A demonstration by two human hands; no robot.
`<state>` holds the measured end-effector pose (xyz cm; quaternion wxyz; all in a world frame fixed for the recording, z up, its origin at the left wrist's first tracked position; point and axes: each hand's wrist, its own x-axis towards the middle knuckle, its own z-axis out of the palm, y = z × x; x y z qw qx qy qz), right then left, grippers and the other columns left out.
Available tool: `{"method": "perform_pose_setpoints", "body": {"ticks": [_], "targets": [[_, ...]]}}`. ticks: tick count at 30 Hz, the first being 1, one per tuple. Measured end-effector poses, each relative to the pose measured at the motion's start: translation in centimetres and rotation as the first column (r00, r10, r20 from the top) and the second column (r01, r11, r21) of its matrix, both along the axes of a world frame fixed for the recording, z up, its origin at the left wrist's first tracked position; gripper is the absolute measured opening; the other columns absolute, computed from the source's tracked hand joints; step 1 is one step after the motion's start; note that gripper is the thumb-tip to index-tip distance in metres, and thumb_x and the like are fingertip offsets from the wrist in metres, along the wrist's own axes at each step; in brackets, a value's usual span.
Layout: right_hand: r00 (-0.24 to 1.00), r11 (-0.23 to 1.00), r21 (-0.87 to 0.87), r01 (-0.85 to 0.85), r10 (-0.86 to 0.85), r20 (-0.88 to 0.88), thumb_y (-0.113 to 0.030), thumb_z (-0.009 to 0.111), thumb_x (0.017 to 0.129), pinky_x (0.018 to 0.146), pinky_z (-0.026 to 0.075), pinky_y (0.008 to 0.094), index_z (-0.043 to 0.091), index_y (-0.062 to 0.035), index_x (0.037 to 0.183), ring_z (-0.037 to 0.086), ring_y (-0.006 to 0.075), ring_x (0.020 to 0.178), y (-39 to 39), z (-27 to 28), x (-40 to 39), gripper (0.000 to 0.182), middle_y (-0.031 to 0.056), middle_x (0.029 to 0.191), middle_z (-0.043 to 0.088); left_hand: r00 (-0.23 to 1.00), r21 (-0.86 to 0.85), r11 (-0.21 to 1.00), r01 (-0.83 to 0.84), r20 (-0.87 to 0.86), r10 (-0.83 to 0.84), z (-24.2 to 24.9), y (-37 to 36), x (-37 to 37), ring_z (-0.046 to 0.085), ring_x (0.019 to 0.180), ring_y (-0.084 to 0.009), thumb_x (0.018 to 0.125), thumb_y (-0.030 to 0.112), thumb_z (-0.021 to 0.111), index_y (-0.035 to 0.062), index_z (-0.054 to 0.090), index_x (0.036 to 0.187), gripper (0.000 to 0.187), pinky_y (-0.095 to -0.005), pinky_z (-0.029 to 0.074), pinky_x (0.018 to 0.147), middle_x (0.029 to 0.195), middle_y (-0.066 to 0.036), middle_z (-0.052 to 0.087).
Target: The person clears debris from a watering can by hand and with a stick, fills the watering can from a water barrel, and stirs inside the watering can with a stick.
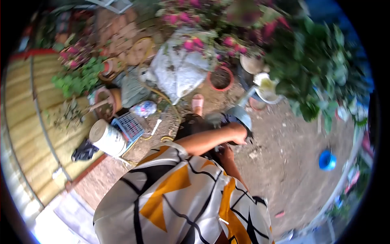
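A grey-blue container [240, 115], round and bucket-like, is in front of me with a narrow light-blue part stretching up from it; motion blur hides what kind it is. My left hand [237, 132] reaches across my body and is closed at the container's near side, fingers bent downward. Just below that wrist, my right hand [226, 153] is partly covered by the left arm. Its fingers look curled, and what they hold cannot be made out. Dark material lies between the hands and the container.
Beyond the container are a white bucket [269, 90], a red-rimmed pot [220, 78] and a white sack [180, 65]. At left are a white tub [106, 137] and a blue crate [129, 127]. Leafy plants [313, 69] spread at right, above a blue bucket [327, 160] on bare soil.
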<state>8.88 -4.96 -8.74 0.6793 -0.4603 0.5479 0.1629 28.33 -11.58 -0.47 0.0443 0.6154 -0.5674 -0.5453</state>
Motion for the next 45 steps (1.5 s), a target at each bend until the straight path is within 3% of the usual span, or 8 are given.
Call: {"method": "perform_pose_setpoints", "body": {"ticks": [1,3,7,8,18,26,28,45], "targets": [[0.99,0.989,0.052,0.136,-0.135,-0.039,-0.015,0.074,0.058,0.077,0.046,0.0377,0.052,-0.0115,0.105,0.06,0.0246,0.082,0.2,0.1,0.1,0.052,0.0063,0.087,0.064,0.999,-0.002,0.999,-0.036,0.004,0.036,0.7,0.2,0.0,0.061,0.081,-0.0298,0.07,0.048,0.061,0.0042,0.066,0.081,0.046,-0.0387,0.048,0.07,0.084,-0.015,0.063],[0.731,0.682,-0.292,-0.67,0.675,-0.1,-0.009,0.068,0.068,0.08,0.045,0.0359,0.047,-0.0116,0.115,0.057,0.0209,0.087,-1.2,2.8,1.0,0.051,0.0101,0.101,0.056,0.999,0.049,0.998,-0.037,0.015,0.036,1.9,0.2,-0.4,0.062,0.081,-0.0292,0.069,0.047,0.062,0.0029,0.066,0.082,0.046,-0.0396,0.048,0.069,0.083,-0.014,0.064],[0.662,0.554,-0.426,-0.715,0.732,-0.159,-0.014,0.069,0.068,0.083,0.044,0.0318,0.049,-0.008,0.111,0.053,0.0202,0.098,-0.5,1.7,-0.3,0.047,0.0076,0.106,0.055,0.998,0.024,0.998,-0.063,0.007,0.063,3.6,1.4,-1.3,0.062,0.079,-0.0264,0.069,0.041,0.061,0.0044,0.067,0.082,0.04,-0.0385,0.049,0.065,0.082,-0.011,0.065],[0.954,0.998,0.014,-0.058,0.052,0.296,-0.021,0.069,0.07,0.078,0.045,0.0288,0.05,-0.0075,0.109,0.053,0.0171,0.093,0.5,0.5,-0.8,0.045,0.0055,0.104,0.054,0.997,0.029,0.996,-0.08,0.01,0.079,4.5,1.7,-1.1,0.063,0.079,-0.0255,0.069,0.04,0.061,0.0047,0.067,0.082,0.038,-0.0379,0.049,0.064,0.081,-0.01,0.065],[0.584,0.595,-0.43,-0.679,0.793,0.174,-0.032,0.053,0.085,0.06,0.045,0.0288,0.054,-0.0066,0.096,0.052,0.0159,0.068,-6.5,3.8,-1.9,0.028,0.0053,0.08,0.055,0.957,-0.114,0.951,-0.288,-0.018,0.288,7.8,4.2,0.2,0.062,0.073,-0.0279,0.073,0.049,0.055,0.0042,0.067,0.077,0.047,-0.0393,0.048,0.06,0.074,-0.012,0.063],[0.665,0.682,-0.286,-0.673,0.727,0.17,-0.023,0.07,0.067,0.06,0.047,0.0359,0.057,-0.0068,0.092,0.056,0.0194,0.072,-9.8,5.4,4.5,0.033,0.0059,0.081,0.058,0.714,-0.069,0.713,-0.698,-0.149,0.684,10.8,8.9,3.3,0.06,0.07,-0.0336,0.076,0.068,0.039,-0.0007,0.065,0.069,0.073,-0.0413,0.047,0.063,0.07,-0.018,0.061],[0.932,0.932,-0.004,-0.362,0.362,-0.007,-0.017,0.068,0.068,0.05,0.042,0.0286,0.057,-0.0077,0.087,0.049,0.0111,0.062,-8.8,8.0,8.2,0.024,0.0,0.07,0.053,0.647,0.012,0.655,-0.756,-0.139,0.75,11.5,10.2,4.9,0.059,0.075,-0.0357,0.075,0.071,0.034,0.0032,0.066,0.077,0.075,-0.0409,0.046,0.067,0.073,-0.018,0.061],[0.671,0.683,-0.152,-0.714,0.73,0.126,-0.026,0.07,0.068,0.043,0.037,0.0216,0.054,-0.0058,0.081,0.049,0.0084,0.051,2.8,6.3,31.2,0.029,0.0014,0.063,0.055,0.18,-0.044,0.177,-0.983,-0.075,0.981,13.1,26.2,21.4,0.058,0.07,-0.0345,0.084,0.064,0.019,0.0041,0.061,0.062,0.076,-0.0398,0.045,0.066,0.062,-0.016,0.059]]}}
